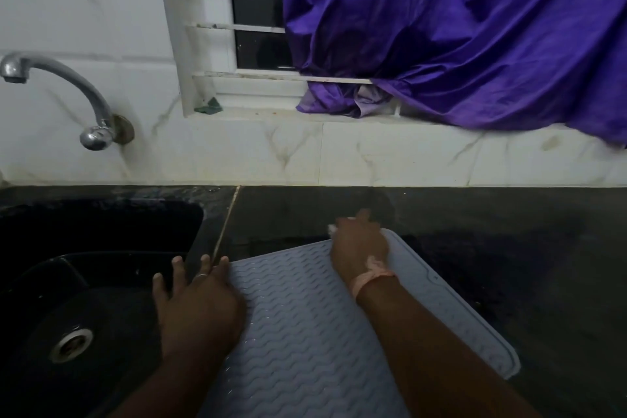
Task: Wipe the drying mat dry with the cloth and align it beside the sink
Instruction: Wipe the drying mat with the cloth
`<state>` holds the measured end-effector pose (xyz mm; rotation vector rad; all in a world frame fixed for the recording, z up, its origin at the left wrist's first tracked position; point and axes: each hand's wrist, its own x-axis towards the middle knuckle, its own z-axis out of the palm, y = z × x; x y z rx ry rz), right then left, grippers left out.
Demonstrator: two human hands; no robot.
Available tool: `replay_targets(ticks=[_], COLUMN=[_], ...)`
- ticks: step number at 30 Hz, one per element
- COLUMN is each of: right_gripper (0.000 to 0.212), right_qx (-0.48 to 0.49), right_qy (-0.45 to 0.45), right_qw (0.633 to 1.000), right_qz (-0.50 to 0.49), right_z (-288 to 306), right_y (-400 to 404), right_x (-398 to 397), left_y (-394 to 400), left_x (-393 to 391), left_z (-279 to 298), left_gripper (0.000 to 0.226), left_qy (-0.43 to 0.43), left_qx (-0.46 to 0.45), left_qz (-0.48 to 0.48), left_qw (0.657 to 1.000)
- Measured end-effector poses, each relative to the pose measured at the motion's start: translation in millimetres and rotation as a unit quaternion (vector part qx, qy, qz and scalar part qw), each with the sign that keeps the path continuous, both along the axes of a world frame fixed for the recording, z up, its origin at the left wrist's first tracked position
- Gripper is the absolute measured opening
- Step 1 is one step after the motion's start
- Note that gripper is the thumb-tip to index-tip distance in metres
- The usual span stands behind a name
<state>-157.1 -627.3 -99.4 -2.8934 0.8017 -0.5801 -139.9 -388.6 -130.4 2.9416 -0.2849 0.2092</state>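
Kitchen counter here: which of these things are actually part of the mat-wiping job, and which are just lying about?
Part of the job:
drying mat, lying askew on the counter
cloth, only a white bit showing, in the right hand
left hand, fingers spread at the mat's left edge
sink, beside the mat

Just lying about:
tap
purple fabric on the window sill
small green scrap on the sill

Drying mat (305, 326) lies right of sink (101, 231).
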Motion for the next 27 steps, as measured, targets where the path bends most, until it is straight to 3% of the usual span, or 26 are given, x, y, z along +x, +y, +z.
replay_targets(ticks=[4, 7, 15, 20, 24, 27], right_gripper=[0.028, 0.027, 0.037, 0.032, 0.03, 0.028], right_qx=[-0.007, -0.012, -0.013, -0.022, -0.016, -0.03], right_qy=[-0.026, -0.013, 0.068, 0.106, -0.001, 0.004], right_qw=[0.986, 0.984, 0.997, 0.992, 0.998, 0.986], right_qz=[0.162, 0.178, -0.022, -0.06, 0.056, 0.167], right_z=[-3, -13, 1, 2, 12, 5], right_y=[92, 100, -79, -86, -15, 69], right_x=[-9, -13, -29, -17, -16, -18], left_y=[1, 2, 1, -2, -4, -2], left_x=[1, 0, 0, 0, 0, 0], left_z=[3, 1, -1, 1, 3, 5], left_gripper=[0.064, 0.063, 0.06, 0.061, 0.061, 0.06], left_qy=[0.011, 0.009, -0.002, 0.001, 0.004, 0.012], left_qx=[0.01, 0.019, 0.01, 0.016, 0.022, 0.02], left_qz=[-0.007, -0.007, 0.006, 0.013, 0.011, 0.007], left_qw=[1.0, 1.0, 1.0, 1.0, 1.0, 1.0])
